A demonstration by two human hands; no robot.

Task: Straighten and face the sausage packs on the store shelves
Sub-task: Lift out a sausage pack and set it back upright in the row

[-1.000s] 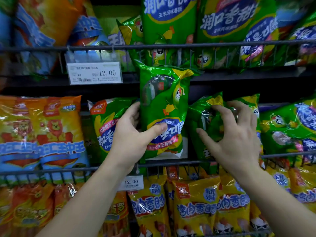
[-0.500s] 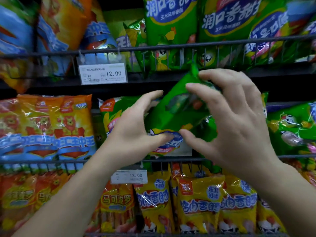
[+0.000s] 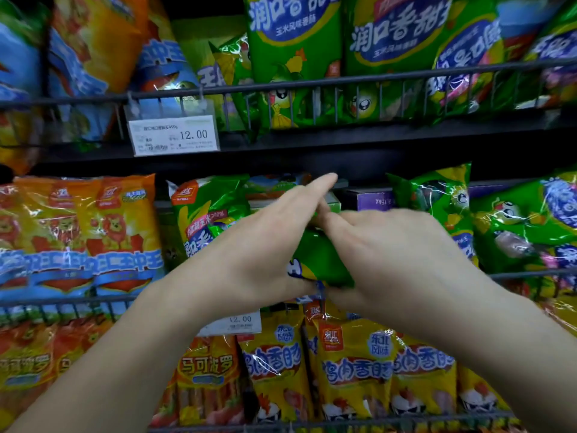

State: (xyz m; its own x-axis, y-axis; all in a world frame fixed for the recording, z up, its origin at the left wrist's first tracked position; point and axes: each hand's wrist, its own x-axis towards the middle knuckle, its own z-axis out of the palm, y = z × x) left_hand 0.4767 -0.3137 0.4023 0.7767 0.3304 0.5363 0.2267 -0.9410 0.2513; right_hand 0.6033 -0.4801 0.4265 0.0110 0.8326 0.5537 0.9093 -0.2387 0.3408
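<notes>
A green sausage pack (image 3: 318, 260) is tipped forward over the middle shelf, mostly hidden between my hands. My left hand (image 3: 259, 242) holds its left side, fingers stretched up along the top and thumb under the lower edge. My right hand (image 3: 390, 260) grips its right side with fingers curled over the top. Another green pack (image 3: 206, 220) stands upright just left of my hands. More green packs (image 3: 437, 207) lean at the right of the same shelf.
Orange packs (image 3: 81, 232) fill the shelf's left part behind a wire rail (image 3: 62, 303). A purple box (image 3: 374, 198) lies at the back. Yellow packs (image 3: 352, 370) line the lower shelf, large green packs (image 3: 293, 35) the upper one. A price tag (image 3: 175, 135) hangs above.
The green pack went from upright in my left hand to tipped forward and down. My right hand left the neighbouring pack and closed on this one; both hands moved lower together.
</notes>
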